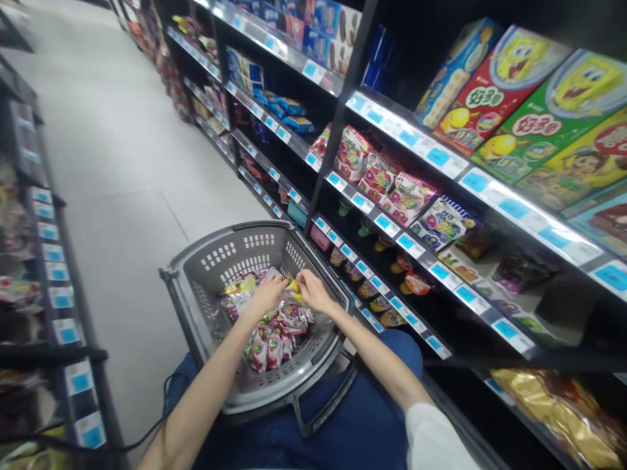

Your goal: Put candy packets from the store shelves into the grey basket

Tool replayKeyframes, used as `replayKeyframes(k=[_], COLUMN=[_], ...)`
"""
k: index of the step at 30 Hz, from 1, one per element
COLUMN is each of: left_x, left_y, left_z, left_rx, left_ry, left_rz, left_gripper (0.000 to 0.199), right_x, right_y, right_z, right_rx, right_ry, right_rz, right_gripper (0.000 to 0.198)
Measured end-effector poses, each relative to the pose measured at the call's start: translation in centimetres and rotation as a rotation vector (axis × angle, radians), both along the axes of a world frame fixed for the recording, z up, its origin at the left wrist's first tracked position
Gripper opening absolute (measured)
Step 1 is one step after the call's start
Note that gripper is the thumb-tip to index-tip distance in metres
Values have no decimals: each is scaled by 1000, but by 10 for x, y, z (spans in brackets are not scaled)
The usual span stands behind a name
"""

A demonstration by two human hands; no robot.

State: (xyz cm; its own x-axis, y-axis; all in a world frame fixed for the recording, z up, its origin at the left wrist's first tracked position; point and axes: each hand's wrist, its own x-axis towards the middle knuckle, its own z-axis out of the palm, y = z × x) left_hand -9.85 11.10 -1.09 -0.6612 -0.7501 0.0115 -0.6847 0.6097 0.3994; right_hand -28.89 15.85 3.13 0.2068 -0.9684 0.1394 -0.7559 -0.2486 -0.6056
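A grey plastic shopping basket (235, 391) with slotted walls rests against my knees. Inside lie several candy bags (267, 346), mostly pink, white and purple, with a yellow-and-clear bag (240, 290) at the left. My right hand (314, 292) is over the basket, fingers pinched on a small yellow packet (295, 288). Close beside it, my left hand (268, 294) has curled fingers over the bags; what they grip is hidden. The packet's exact kind is too small to make out.
Shelves of snacks rise on the right, with gummy candy bags (406, 196) and cartoon biscuit boxes (529, 98). A gold bag (558, 411) lies low at the right. The basket's black handle (326, 405) hangs toward me. Another shelf rack (63, 287) borders the aisle floor (108, 156).
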Motion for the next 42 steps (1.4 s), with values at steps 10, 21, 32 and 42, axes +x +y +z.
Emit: replayKeyframes(k=[10,21,32,42], left_x=[-29,-36,-37,-40], left_y=[30,43,26,41], left_z=[45,66,50,62], left_rx=[680,928,693,370], left_ry=[837,1233,1239,1158], left_rz=[128,459,611,368], left_gripper=[60,52,56,37], right_x=[-45,-57,-59,-60], right_y=[32,31,15,15], right_z=[29,87,91,99], right_rx=[-114,313,-20,319], right_ry=[-706,-1006,-346,-1246], right_rz=[-634,-388,-355,-517], right_gripper=[25,45,27,21])
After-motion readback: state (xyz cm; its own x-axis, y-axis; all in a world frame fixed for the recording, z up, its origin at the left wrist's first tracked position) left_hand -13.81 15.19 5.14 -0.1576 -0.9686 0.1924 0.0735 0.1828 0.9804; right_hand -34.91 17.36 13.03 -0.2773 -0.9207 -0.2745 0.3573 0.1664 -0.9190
